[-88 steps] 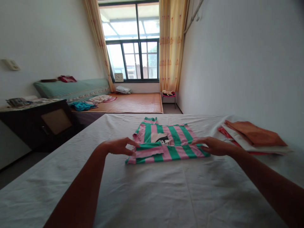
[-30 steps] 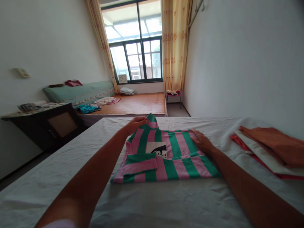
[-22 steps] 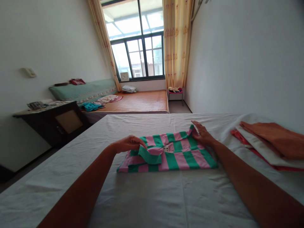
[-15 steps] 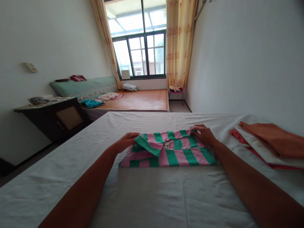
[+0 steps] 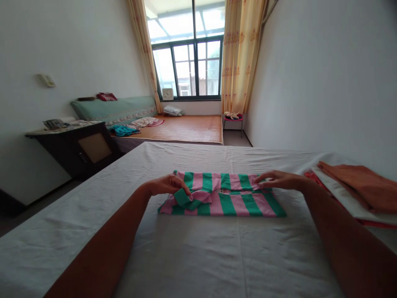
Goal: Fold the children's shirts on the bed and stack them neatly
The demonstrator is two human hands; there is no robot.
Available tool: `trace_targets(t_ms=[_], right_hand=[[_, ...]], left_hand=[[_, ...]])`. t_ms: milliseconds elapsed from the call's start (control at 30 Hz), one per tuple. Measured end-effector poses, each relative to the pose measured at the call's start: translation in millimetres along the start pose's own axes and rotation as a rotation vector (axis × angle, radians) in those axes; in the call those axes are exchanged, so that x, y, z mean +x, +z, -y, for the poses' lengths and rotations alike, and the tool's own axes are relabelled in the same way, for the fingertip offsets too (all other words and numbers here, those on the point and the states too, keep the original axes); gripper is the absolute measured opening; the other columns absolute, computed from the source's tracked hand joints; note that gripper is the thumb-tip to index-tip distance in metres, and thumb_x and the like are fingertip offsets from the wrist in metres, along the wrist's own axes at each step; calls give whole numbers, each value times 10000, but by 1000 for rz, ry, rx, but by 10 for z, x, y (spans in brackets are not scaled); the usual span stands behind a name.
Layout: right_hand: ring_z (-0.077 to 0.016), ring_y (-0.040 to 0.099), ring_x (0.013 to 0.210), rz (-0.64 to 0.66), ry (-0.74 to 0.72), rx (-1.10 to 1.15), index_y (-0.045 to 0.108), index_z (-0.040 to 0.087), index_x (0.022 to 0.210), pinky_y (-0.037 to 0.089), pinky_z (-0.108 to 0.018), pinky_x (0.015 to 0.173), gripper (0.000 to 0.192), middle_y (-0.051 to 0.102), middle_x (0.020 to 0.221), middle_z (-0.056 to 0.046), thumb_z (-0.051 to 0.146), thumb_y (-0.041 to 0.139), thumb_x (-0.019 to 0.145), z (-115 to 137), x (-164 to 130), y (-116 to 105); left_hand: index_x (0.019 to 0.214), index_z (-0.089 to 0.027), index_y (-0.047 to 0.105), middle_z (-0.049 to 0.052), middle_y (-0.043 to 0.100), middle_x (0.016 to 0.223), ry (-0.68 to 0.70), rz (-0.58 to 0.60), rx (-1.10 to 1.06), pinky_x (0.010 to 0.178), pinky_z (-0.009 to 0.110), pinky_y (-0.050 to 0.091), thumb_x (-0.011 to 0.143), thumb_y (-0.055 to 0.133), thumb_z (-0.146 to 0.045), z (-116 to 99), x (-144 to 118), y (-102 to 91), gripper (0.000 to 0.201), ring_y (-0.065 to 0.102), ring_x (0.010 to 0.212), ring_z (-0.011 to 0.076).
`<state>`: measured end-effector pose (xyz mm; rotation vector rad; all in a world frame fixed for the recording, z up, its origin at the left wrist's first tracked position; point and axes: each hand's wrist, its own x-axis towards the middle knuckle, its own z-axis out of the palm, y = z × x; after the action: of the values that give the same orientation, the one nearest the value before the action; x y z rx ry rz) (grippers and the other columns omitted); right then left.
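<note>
A tall, dark-framed glass window (image 5: 187, 51) is filling 12 o'clock, with 2 yellow, floral-patterned fabric curtains (image 5: 238, 62) hanging at 11 and 1 o'clock. A square white clock (image 5: 168, 94) is standing at the window's foot, at 11 o'clock. At 10 o'clock, a red bag (image 5: 107, 97) is lying on a long, pale-green headboard (image 5: 124, 108). A dark cabinet (image 5: 71, 151) with a tan door panel is standing at 9 o'clock, near a crumpled turquoise cloth (image 5: 125, 130). A pink-seated, thin-legged stool (image 5: 232, 119) is standing at 2 o'clock.
</note>
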<state>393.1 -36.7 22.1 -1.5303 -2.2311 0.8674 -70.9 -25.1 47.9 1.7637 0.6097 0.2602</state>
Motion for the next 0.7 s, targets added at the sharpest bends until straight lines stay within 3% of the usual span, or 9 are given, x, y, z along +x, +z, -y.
trace_targets(t_ms=[100,167,300,367,433,567,700], right_hand=[[-253,643,872,14,19,-49,734,216,970,493,-333,772,527,725,939,-59,643,553,720,200,81,47],[-236,648,823,-8,-37,-46,724,219,965,503,-335,752,463,725,889,-54,593,577,735,398,145,187],[-219,652,851,-112,-270,96,655,261,1117,525,-359,763,422,704,988,-53,498,617,770,882,245,676],[-222,640,935,-164,-344,183,534,267,1282,525,-384,806,563,650,1150,-76,480,637,772,1084,280,952],[-242,603,1044,-229,-359,219,411,252,1381,496,-419,883,724,577,1269,-111,482,673,747,1218,310,1201],[-302,506,1179,-350,-295,154,273,218,1447,419,-477,965,939,487,1352,-158,502,728,676,1343,375,1558],[-369,421,1224,-488,-269,-53,230,234,1458,376,-545,934,963,467,1363,-150,422,740,663,1452,431,1684]], left_hand=[[892,-113,723,133,697,945,22,32,65,794,295,495,739,711,-415,-33,36,38,339,630,904,235],[855,-106,704,106,690,858,41,-53,88,725,273,493,737,705,-427,-17,80,58,342,627,808,204],[727,-119,604,-10,554,600,95,-474,147,501,199,369,779,624,-471,38,261,109,356,477,535,97],[666,-136,556,-43,459,531,92,-676,253,454,193,285,810,568,-478,58,376,141,371,391,488,79],[623,-146,529,-49,413,514,86,-794,366,459,203,263,828,529,-473,71,475,178,386,363,495,84],[636,-145,544,-38,433,549,103,-834,443,510,215,299,850,485,-456,71,569,258,383,388,550,100],[695,-140,559,-39,437,579,139,-755,364,499,210,291,861,480,-454,24,552,313,364,385,557,96]])
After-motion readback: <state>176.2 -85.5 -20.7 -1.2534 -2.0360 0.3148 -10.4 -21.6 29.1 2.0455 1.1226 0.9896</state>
